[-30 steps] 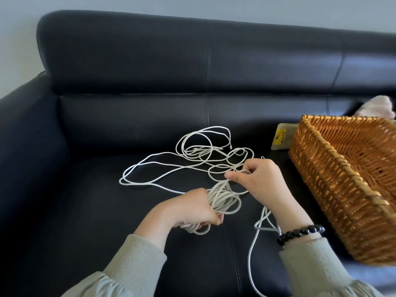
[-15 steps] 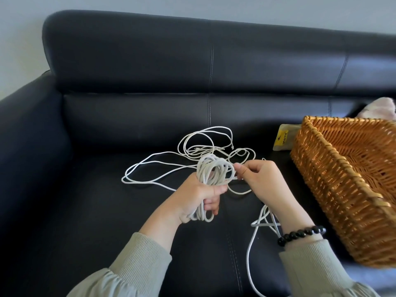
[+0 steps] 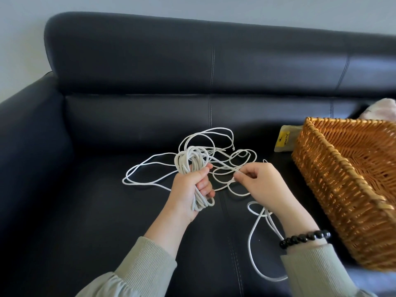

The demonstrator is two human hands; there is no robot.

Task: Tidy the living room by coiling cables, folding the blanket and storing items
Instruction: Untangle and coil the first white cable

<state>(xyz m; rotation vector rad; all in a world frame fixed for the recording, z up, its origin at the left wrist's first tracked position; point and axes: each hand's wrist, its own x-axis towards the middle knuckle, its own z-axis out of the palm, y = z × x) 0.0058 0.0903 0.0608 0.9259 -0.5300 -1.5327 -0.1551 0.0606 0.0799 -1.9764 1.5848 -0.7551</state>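
Left hand (image 3: 188,189) is fisted round the coiled part of the white cable (image 3: 189,160), bundle upright over the seat. Right hand (image 3: 263,185) pinches one strand at the fingertips, just right of the coil. Loose loops lie on the black sofa (image 3: 85,211) behind both hands. Open leather runs left to the armrest. Wicker basket (image 3: 334,189) crowds the right (rim near that wrist). Yellow packet (image 3: 284,139) sits at its far corner, print too small to read.
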